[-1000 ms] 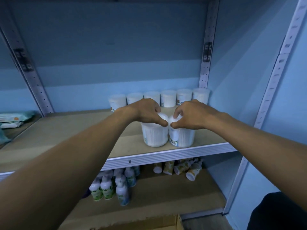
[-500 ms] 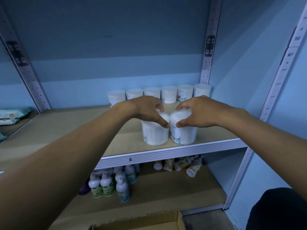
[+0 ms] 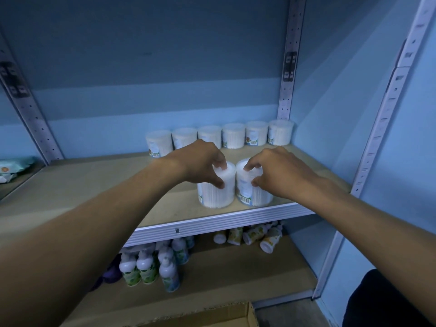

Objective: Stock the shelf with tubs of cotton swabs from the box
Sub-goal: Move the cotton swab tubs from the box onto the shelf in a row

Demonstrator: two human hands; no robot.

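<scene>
Two clear tubs of cotton swabs stand side by side near the front edge of the wooden shelf [image 3: 94, 185]. My left hand [image 3: 200, 161] grips the lid of the left tub [image 3: 215, 197] from above. My right hand [image 3: 276, 173] grips the top of the right tub [image 3: 250, 194], thumb on its near side. Along the shelf's back wall stands a row of several more tubs [image 3: 233, 135]. A corner of the cardboard box [image 3: 212, 315] shows at the bottom edge.
The lower shelf carries upright white bottles [image 3: 151, 265] at the left and several small bottles lying on their sides [image 3: 259, 234] at the right. Perforated metal uprights [image 3: 286, 67] frame the bay. Wipe packs [image 3: 14, 165] lie on the neighbouring shelf at far left.
Both hands stay on the two tubs at the shelf front. My fingers have spread a little wider over the lids, and the view has tilted slightly.
</scene>
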